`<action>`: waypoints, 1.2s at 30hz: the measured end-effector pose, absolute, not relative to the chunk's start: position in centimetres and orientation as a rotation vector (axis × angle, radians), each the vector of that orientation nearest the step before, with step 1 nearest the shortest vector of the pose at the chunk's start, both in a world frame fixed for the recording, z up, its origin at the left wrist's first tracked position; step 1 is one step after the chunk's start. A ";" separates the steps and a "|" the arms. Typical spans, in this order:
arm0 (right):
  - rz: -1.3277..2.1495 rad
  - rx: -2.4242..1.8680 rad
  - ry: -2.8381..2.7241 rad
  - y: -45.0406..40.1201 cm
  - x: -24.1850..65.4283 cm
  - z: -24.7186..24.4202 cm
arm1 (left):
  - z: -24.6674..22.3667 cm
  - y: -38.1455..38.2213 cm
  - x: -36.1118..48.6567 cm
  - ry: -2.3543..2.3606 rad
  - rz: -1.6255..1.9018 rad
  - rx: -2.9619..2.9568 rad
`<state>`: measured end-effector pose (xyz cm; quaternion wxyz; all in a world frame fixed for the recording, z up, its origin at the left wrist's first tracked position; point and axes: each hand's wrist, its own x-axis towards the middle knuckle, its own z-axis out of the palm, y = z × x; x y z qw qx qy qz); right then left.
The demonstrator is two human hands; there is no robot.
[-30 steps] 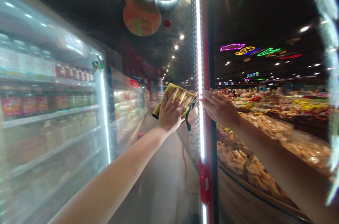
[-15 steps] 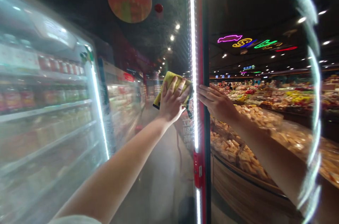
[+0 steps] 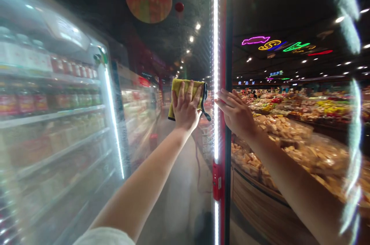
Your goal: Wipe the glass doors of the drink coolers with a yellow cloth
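Note:
My left hand point(image 3: 186, 108) presses a folded yellow cloth point(image 3: 176, 87) with a dark border against the inside of a glass door point(image 3: 162, 56). Its fingers are spread over the cloth, and a dark loop dangles at the cloth's right side. On the door's red edge frame point(image 3: 222, 144), beside a bright vertical light strip point(image 3: 216, 44), lies my right hand point(image 3: 237, 112). Its fingers reach over the frame, close together; the thumb is hidden. Smears and haze show on the glass.
Blurred shelves of bottles point(image 3: 31, 98) appear at left, seemingly in the glass. A red latch-like part point(image 3: 217, 181) sits low on the frame. Right of the door stands a wooden display bin point(image 3: 260, 195) heaped with packaged goods point(image 3: 286, 127). Neon signs point(image 3: 296, 46) hang beyond.
My left hand has turned the cloth more upright and shifted slightly, staying on the glass. The whole view has moved a little; my right hand stays at the door frame.

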<state>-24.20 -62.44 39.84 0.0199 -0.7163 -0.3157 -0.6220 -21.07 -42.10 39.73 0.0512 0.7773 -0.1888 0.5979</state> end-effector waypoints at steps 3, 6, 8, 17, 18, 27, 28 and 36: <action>-1.941 -2.197 -0.955 -62.1 -24.2 39.5 | 37.1 -42.2 -21.1 -0.788 1.797 2.426; -1.942 -2.174 -0.946 -61.8 -23.9 39.9 | 36.5 -42.1 -20.9 -1.002 1.752 2.544; -1.930 -2.151 -0.934 -61.5 -23.6 40.4 | 38.4 -41.5 -20.6 -0.981 1.749 2.572; -1.953 -2.112 -1.014 -61.8 -24.4 39.6 | 37.5 -34.9 -21.2 -0.358 1.968 2.343; -1.946 -2.119 -1.024 -61.7 -24.5 39.6 | 36.0 -34.9 -21.4 -0.421 1.943 2.399; -1.851 -2.188 -1.130 -57.8 -23.5 40.8 | 41.8 -33.8 -20.0 -0.629 1.985 2.452; -1.856 -2.179 -1.154 -57.8 -23.5 40.6 | 42.4 -32.7 -20.0 -0.508 2.023 2.376; -1.853 -2.085 -1.216 -56.9 -22.3 39.7 | 33.9 -31.4 -21.2 -0.348 2.018 2.412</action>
